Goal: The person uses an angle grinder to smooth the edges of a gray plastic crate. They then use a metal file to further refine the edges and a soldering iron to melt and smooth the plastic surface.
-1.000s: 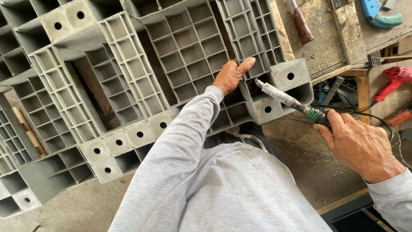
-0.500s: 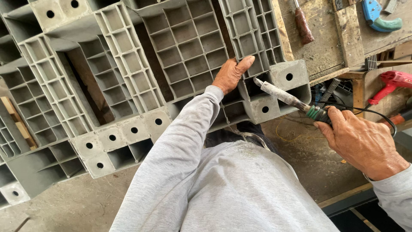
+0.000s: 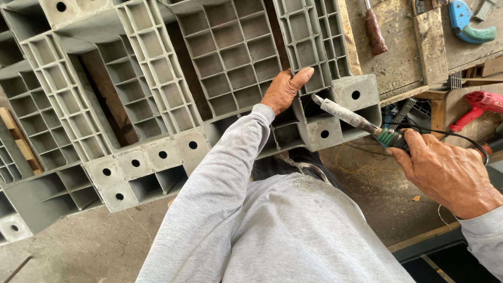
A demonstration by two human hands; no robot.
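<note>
Pressing flat against the grey ribbed plastic pallet (image 3: 157, 105), the left hand (image 3: 283, 90) lies open on its grid near the corner block. The right hand (image 3: 445, 173) is clenched around a soldering-iron-like tool with a grimy metal barrel and green collar (image 3: 361, 121), its tip at the pallet's corner opening. Behind, a worn wooden tabletop (image 3: 398, 57) carries a brown-handled tool (image 3: 375, 30).

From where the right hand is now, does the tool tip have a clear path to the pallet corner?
Probably yes: the right hand holds the tool, whose tip is already at the pallet corner opening. The left hand rests just beside it.
</note>
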